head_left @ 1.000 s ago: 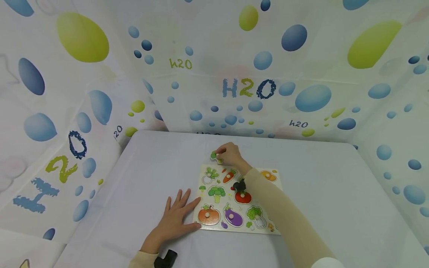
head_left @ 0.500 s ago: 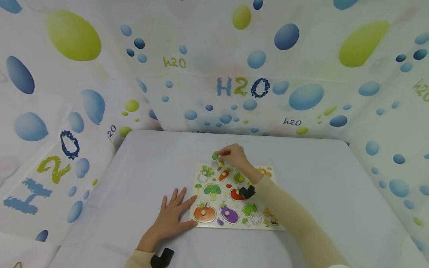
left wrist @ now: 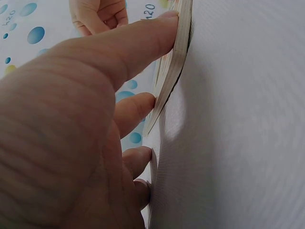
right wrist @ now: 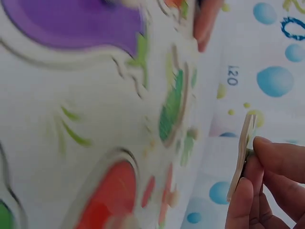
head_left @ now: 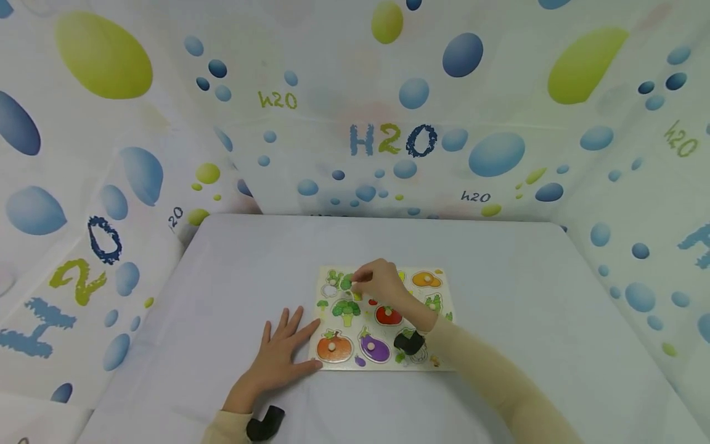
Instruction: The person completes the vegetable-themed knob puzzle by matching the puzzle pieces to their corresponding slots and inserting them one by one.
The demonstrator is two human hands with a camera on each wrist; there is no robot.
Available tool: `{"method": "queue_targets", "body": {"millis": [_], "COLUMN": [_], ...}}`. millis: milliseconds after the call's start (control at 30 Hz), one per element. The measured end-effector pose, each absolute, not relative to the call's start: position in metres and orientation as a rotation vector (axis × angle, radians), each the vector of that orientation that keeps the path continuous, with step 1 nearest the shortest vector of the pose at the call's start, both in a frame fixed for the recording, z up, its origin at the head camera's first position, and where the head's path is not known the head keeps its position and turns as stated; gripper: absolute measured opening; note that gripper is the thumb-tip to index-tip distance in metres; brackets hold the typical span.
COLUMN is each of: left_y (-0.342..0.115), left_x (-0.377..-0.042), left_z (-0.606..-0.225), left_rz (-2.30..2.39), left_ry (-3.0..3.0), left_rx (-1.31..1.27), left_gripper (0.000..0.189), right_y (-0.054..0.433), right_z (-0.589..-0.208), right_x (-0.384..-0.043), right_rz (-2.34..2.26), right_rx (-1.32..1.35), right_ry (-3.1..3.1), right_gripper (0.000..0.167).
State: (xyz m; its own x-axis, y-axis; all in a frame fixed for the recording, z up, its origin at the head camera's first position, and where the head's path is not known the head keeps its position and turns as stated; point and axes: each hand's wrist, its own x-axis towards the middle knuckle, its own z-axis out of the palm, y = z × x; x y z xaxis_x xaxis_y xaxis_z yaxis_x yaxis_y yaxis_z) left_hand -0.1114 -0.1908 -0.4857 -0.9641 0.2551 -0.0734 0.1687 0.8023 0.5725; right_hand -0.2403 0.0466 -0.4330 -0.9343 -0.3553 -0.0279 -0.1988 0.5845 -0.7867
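My right hand (head_left: 384,285) pinches a wooden broccoli puzzle piece (head_left: 346,282) between thumb and fingers, over the upper left of the vegetable puzzle board (head_left: 355,365). Seen edge-on in the right wrist view, the thin piece (right wrist: 242,155) hangs clear above the board. Below it on the board shows a broccoli picture (head_left: 347,311). Spread flat on the table, my left hand (head_left: 280,356) touches the board's left edge with thumb and index finger. In the left wrist view, its thumb (left wrist: 138,43) lies against the board's side (left wrist: 174,67).
The board carries a pumpkin (head_left: 334,346), an eggplant (head_left: 374,346) and a tomato (head_left: 388,316), some with round knobs. My right forearm covers its lower right. A white cloth (head_left: 266,253) covers the table, and dotted curtains (head_left: 310,135) stand behind and at the sides.
My right hand has brought the broccoli piece from beyond the board's far edge toward me, over its upper left part. The left hand stays at the board's edge. The head view has shifted slightly.
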Motion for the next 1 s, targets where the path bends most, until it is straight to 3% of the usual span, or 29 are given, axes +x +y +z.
{"method": "queue_targets", "body": {"millis": [333, 1000], "left_y": [-0.189, -0.189], "left_x": [-0.112, -0.112], "left_z": [-0.479, -0.483], "left_rz": [0.905, 0.904], "left_ry": [2.838, 2.846], "left_rx": [0.342, 0.337], "left_gripper": [0.078, 0.079], "right_y": [0.035, 0.021], "right_z": [-0.448, -0.459], "right_x": [-0.216, -0.220], "right_rz": [-1.051, -0.924], "right_rx": [-0.541, -0.601], "right_ry": [2.704, 2.704], "right_gripper": [0.005, 0.004]}}
